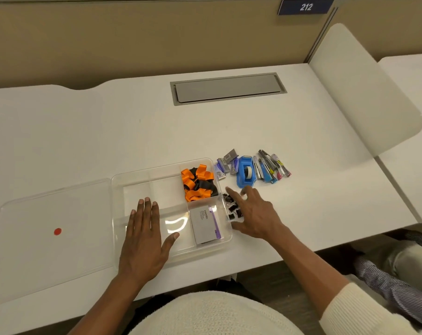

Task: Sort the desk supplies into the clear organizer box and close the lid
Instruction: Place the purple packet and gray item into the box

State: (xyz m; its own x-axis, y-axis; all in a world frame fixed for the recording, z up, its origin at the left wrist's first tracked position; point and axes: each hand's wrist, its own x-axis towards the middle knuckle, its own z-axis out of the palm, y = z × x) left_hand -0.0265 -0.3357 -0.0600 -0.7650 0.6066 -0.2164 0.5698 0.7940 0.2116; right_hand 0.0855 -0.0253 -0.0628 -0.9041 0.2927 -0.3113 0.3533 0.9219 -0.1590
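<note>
The clear organizer box (pixel 137 176) sits open on the white desk, its lid (pixel 48 238) lying flat to its left. Orange and black lanyards (pixel 197 183) fill the box's far right compartment. A grey and purple box (pixel 205 224) lies in the near right compartment. My left hand (pixel 144 240) rests flat, fingers spread, on the box's near left part. My right hand (pixel 255 213) hovers open over a pile of black binder clips (pixel 233 205) just right of the box. Farther right lie a blue tape dispenser (pixel 246 171), several staplers (pixel 270 166) and staple boxes (pixel 225 162).
A grey cable hatch (pixel 228 88) is set into the desk at the back. A white divider panel (pixel 364 93) stands at the right, with a beige partition behind. A red dot sticker (pixel 57 231) marks the lid. A person's striped sleeve (pixel 393 284) shows at lower right.
</note>
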